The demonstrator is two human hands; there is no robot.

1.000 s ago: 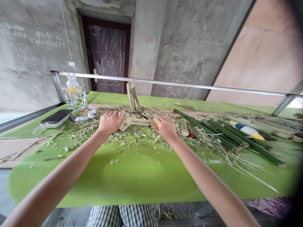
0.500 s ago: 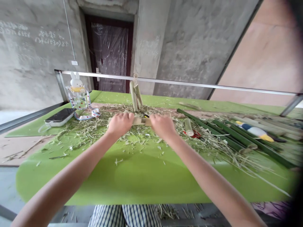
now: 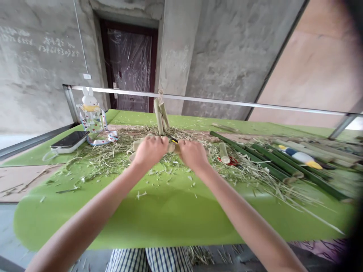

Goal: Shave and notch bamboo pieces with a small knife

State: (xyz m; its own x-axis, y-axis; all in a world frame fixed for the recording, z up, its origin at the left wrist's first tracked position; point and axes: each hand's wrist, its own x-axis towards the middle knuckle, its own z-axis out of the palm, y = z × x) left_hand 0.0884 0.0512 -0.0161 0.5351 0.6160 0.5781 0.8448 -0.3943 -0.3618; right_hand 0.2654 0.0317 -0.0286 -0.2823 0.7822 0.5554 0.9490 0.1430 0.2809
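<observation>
My left hand [image 3: 150,152] and my right hand [image 3: 193,154] both grip a pale shaved bamboo piece [image 3: 170,148], a short stretch of it showing between them. More of the pale bamboo [image 3: 137,144] sticks out past my left hand, and the fingers hide much of it. Just beyond the gap, a small yellow-and-black tool [image 3: 174,140], perhaps a knife handle, is partly hidden. Bamboo shavings [image 3: 113,155] lie in a thick layer under both hands.
A green mat [image 3: 159,223] covers the table. Green bamboo stalks [image 3: 283,166] and a cut tube [image 3: 224,153] lie right, near red scissors [image 3: 228,161]. Bundled bamboo [image 3: 160,115] stands ahead. A bunny-topped bottle [image 3: 90,117] and phone [image 3: 69,138] sit left.
My hands have drawn closer together, my left hand moving right. They now cover more of the pale bamboo piece, whose visible shape differs from a second ago.
</observation>
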